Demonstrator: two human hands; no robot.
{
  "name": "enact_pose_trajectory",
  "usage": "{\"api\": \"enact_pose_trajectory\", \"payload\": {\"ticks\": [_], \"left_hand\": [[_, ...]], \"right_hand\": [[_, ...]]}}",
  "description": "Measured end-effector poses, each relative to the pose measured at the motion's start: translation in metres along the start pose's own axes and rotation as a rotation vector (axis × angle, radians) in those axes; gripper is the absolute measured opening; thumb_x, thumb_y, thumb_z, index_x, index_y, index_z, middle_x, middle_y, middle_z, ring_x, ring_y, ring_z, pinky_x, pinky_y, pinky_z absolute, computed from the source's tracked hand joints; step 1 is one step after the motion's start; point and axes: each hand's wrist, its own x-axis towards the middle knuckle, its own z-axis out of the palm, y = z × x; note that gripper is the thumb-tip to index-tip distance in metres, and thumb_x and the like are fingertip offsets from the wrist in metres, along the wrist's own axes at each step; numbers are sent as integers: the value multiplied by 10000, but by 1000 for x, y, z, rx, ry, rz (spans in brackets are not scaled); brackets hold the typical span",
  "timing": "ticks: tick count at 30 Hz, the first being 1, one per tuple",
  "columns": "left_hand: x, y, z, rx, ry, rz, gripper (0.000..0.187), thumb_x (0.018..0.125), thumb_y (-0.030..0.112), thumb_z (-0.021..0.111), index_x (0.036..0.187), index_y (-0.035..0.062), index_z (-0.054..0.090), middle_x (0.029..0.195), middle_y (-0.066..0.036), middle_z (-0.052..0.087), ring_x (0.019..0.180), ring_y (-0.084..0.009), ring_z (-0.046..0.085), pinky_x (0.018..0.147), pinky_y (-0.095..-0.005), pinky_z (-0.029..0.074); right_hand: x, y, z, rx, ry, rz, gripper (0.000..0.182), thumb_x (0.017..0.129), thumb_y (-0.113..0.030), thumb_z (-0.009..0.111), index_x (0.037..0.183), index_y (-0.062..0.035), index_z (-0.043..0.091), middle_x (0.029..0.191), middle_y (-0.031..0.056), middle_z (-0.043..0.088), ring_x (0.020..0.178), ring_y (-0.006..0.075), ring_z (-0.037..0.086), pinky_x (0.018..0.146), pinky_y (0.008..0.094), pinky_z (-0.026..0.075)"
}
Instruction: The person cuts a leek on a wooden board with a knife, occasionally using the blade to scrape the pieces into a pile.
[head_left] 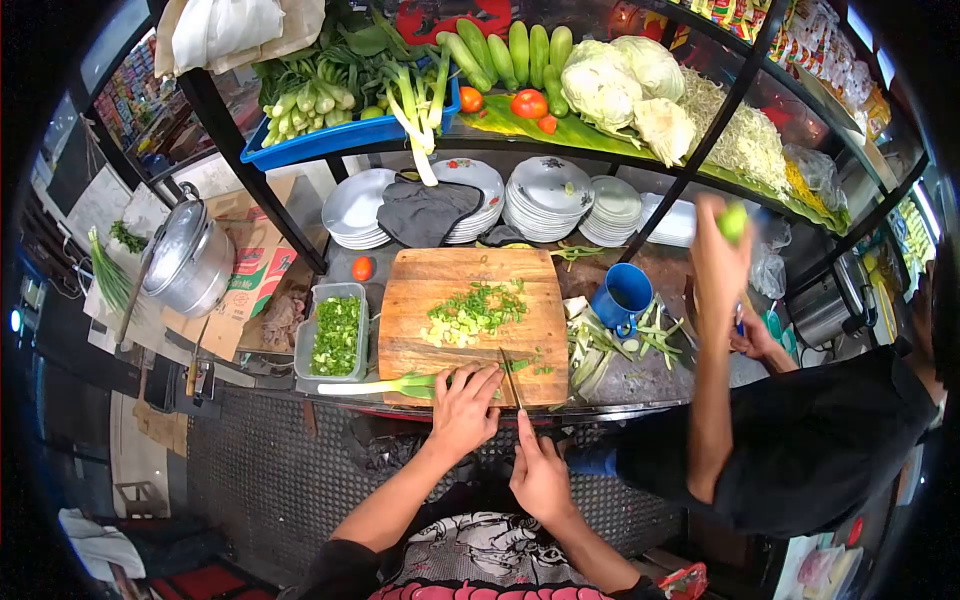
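We see the left hand at the near edge of the wooden cutting board, its fingers bent and close together over the spring onion, holding it against the wood; the pale end of the stalk reaches out to the left past the board, in front of the clear container, and its green part runs under the hand; we see the right hand just beside it, fingers wrapped narrowly around the handle of the knife, index finger stretched forward along the top, the blade pointing away from us, just right of the left fingertips; cut green bits lie by the blade, and a bigger heap of chopped pieces, green and pale, spreads over the middle of the board; chopped greens lie in the container, and we find a tomato behind it; to the right of the board we see a blue mug among pale green trimmings; stacked plates stand behind the board; at our right another person in black raises a blurred hand holding a round green thing, whose kind we cannot tell.
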Motion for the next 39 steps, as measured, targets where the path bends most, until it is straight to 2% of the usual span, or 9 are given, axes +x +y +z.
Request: {"api": "enact_pose_trajectory", "payload": {"ticks": [2,5,8,11,12,16,20,29,39], "left_hand": [[0,0,0,2,-3,4,590,749,168,790,1323,71,692,1422,-42,636,1302,-268,543,1126,-512,356],[0,0,0,3,5,13,596,738,164,797,1317,65,696,1422,-48,641,1291,-272,551,1118,-504,358],[0,-1,-2,-11,13,24,603,722,158,806,1307,56,702,1417,-58,651,1272,-278,564,1105,-488,357],[1,-1,-5,-18,8,31,605,735,169,794,1320,52,693,1421,-66,648,1273,-280,563,1113,-488,353],[1,-1,-6,-18,3,34,607,739,171,790,1326,51,690,1423,-68,648,1274,-281,563,1116,-488,352],[1,-3,-9,-50,-17,36,610,748,172,781,1337,47,678,1425,-77,646,1283,-282,562,1127,-491,347],[-3,-7,-9,-81,-30,37,579,788,185,745,1342,36,664,1456,-92,620,1297,-287,560,1139,-506,350],[-2,-7,-9,-85,-36,31,566,794,179,745,1332,24,662,1429,-106,625,1283,-282,564,1149,-498,344],[-1,-5,-10,-83,1,31,611,726,151,808,1311,29,681,1382,-96,647,1265,-298,561,1118,-477,372]], "right_hand": [[1,-3,-1,-7,-5,3,788,939,-48,598,1666,-132,306,1097,298,646,715,489,678,665,539,607],[7,-12,-6,17,58,-22,713,941,-28,616,1619,-86,403,968,232,665,779,450,671,763,558,586],[-5,-1,4,-56,127,-84,703,929,-20,619,1603,-68,423,968,236,665,741,443,670,631,518,586],[-36,1,-5,-51,111,-94,767,890,-13,607,1621,-85,385,1149,237,686,710,435,680,640,495,616],[-45,-10,-20,-63,10,20,737,909,-24,610,1614,-93,407,1072,229,688,700,429,679,642,496,612],[-52,-15,-22,127,74,77,654,953,-25,645,1582,-108,485,880,244,610,722,459,662,659,507,554],[-30,-15,-10,92,123,38,668,956,-21,621,1598,-108,457,902,254,623,821,490,656,729,536,556],[-10,-17,-1,84,87,76,695,948,-12,613,1612,-124,442,907,242,627,796,471,643,752,532,556],[-8,-17,0,-6,87,31,739,924,-20,615,1627,-125,414,927,251,630,710,463,659,670,541,571]]}}
